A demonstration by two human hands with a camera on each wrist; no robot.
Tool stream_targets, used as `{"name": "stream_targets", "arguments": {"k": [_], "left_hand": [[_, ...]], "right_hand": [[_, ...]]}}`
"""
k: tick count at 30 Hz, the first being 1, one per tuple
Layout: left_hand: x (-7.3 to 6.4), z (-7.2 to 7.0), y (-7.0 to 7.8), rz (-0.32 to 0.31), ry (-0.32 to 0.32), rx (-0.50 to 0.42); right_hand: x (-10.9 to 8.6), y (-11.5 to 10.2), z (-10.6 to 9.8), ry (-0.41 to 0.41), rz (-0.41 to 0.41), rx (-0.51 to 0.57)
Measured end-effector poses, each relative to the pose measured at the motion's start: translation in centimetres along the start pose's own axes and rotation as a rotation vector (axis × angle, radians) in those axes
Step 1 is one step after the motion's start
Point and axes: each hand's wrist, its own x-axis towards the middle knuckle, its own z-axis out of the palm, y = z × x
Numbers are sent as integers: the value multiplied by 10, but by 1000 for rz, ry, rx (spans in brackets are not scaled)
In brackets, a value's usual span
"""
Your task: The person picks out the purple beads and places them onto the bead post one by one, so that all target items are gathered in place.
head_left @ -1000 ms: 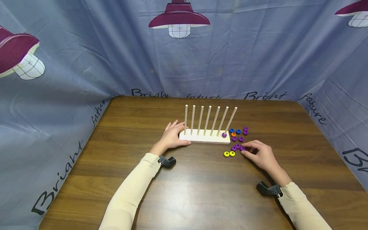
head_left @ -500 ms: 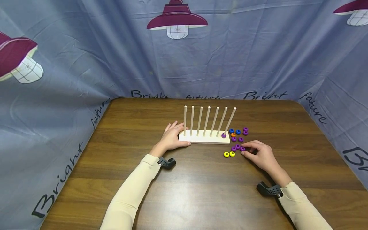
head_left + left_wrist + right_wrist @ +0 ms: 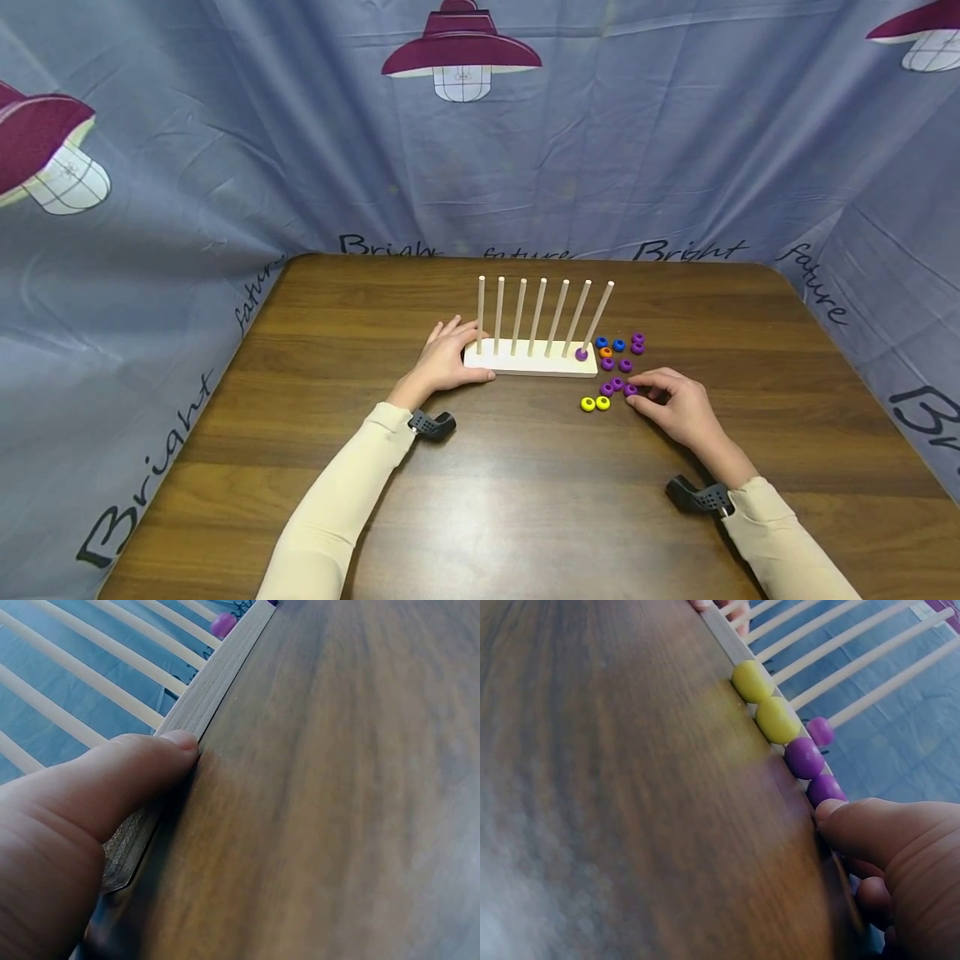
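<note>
A pale wooden peg rack (image 3: 525, 360) stands on the table, with a row of several upright rods. One purple bead (image 3: 581, 355) sits at the foot of the rightmost rod. My left hand (image 3: 444, 360) grips the rack's left end, its thumb (image 3: 150, 766) along the front edge and the other fingers behind. To the right of the rack, my right hand (image 3: 678, 406) pinches a purple bead (image 3: 631, 390) between thumb and fingertips, down at the table. Two more purple beads (image 3: 607, 390) lie just left of it. In the right wrist view, the thumb (image 3: 862, 825) touches a purple bead (image 3: 826, 789).
Two yellow beads (image 3: 596, 403) lie nearest the front. Beyond the right hand are two blue beads (image 3: 618, 345), an orange bead (image 3: 605, 353) and several other purple beads (image 3: 637, 343). A blue printed curtain (image 3: 465, 167) rises behind the brown wooden table (image 3: 450, 500).
</note>
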Motion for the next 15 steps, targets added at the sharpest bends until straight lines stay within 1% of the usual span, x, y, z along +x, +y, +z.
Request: {"name": "stream_targets", "arguments": {"k": [3, 11, 15], "left_hand": [[1, -1, 1, 8, 2, -3], [-1, 0, 0, 1, 1, -2], [-1, 0, 0, 8, 4, -2]], "right_hand": [[-1, 0, -2, 0, 2, -1], [0, 1, -2, -15, 9, -7], [0, 1, -2, -6, 3, -4]]}}
